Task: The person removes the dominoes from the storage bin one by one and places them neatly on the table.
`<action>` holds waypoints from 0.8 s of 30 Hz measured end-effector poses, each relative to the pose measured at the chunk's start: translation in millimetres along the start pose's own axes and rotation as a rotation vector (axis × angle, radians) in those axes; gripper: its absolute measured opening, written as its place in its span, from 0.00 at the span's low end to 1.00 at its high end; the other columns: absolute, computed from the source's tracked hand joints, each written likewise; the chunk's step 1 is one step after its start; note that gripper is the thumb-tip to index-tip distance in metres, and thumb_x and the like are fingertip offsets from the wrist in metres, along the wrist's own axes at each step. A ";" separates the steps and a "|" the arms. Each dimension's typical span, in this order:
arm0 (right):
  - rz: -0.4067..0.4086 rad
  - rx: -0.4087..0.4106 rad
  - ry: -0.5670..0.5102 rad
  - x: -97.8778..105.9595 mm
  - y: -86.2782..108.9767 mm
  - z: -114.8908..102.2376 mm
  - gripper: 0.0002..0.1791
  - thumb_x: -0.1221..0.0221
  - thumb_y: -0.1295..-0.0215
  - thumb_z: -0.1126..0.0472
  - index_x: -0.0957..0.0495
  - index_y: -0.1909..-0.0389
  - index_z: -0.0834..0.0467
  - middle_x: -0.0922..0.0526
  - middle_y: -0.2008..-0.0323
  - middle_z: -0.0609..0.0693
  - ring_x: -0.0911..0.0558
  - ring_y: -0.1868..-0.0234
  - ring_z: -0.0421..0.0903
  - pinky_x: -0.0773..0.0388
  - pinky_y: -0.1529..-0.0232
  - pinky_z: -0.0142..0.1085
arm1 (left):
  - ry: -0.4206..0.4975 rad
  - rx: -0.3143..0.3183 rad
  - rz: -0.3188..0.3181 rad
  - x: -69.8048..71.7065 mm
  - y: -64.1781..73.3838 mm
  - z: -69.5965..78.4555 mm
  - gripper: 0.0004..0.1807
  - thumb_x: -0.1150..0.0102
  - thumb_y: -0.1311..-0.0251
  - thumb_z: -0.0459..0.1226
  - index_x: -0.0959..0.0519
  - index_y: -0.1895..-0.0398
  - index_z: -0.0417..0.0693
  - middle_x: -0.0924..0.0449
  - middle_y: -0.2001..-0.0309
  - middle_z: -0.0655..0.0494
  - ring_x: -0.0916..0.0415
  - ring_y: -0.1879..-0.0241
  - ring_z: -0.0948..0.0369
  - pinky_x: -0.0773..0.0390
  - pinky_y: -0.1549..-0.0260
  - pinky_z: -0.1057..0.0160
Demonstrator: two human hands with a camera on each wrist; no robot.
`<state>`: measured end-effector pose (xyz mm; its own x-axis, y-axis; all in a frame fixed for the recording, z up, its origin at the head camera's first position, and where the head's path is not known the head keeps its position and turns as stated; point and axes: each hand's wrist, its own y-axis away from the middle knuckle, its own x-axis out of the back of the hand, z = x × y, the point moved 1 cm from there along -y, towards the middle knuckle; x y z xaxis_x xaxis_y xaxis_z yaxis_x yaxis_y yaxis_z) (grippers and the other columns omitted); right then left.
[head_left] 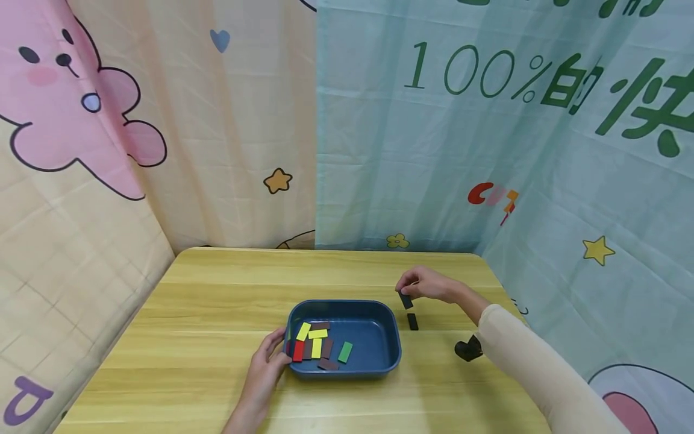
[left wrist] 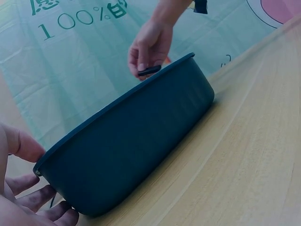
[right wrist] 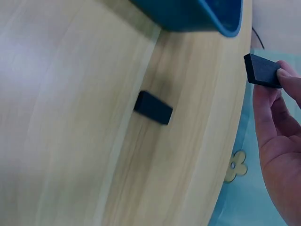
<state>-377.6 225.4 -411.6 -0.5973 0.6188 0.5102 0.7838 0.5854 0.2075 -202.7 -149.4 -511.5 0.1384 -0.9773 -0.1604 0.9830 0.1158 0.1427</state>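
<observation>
My right hand (head_left: 428, 284) pinches a black rectangular block (head_left: 405, 300) between thumb and fingertips, above the table to the right of a blue basin (head_left: 374, 369). In the right wrist view this held block (right wrist: 263, 71) sticks out from the fingertips. A second black block (head_left: 413, 322) lies on the table below it. My left hand (head_left: 265, 366) holds the basin's left end, its thumb at the rim and fingers against the outer wall. Inside the basin lie several flat blocks: yellow (head_left: 317, 348), red (head_left: 298, 351), brown (head_left: 328, 364) and one green (head_left: 345, 352).
A wooden table (head_left: 217, 337) carries everything. A black strap-like object (head_left: 468, 349) shows beside the right sleeve (head_left: 531, 355). Printed curtains (head_left: 379, 150) hang behind the table's far edge and along its sides.
</observation>
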 end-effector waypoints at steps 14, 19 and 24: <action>0.129 -0.057 -0.093 3.5 29.5 65.9 0.13 0.47 0.25 0.73 0.23 0.46 0.77 0.20 0.50 0.64 0.18 0.53 0.50 0.19 0.48 0.44 | 0.000 -0.003 -0.015 0.8 0.7 -0.4 0.39 0.49 0.42 0.24 0.39 0.23 0.38 0.41 0.24 0.37 0.38 0.29 0.44 0.27 0.44 0.68; 0.127 -0.061 -0.085 -6.3 34.5 82.0 0.11 0.47 0.26 0.73 0.22 0.49 0.75 0.19 0.52 0.62 0.18 0.54 0.50 0.18 0.50 0.43 | 0.005 0.015 -0.003 3.4 2.0 -1.5 0.39 0.49 0.42 0.23 0.40 0.23 0.37 0.42 0.24 0.36 0.37 0.30 0.44 0.27 0.45 0.68; 0.164 -0.070 -0.081 -9.2 34.2 92.7 0.09 0.46 0.28 0.74 0.21 0.52 0.74 0.18 0.54 0.60 0.18 0.55 0.50 0.18 0.50 0.44 | 0.009 0.012 -0.001 2.7 1.1 -0.3 0.39 0.49 0.41 0.24 0.40 0.22 0.36 0.42 0.25 0.33 0.35 0.32 0.42 0.26 0.43 0.65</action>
<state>-361.1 288.3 -486.6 -0.4698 0.7449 0.4738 0.8801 0.4367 0.1863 -201.3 -151.8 -512.1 0.1387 -0.9757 -0.1697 0.9816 0.1128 0.1538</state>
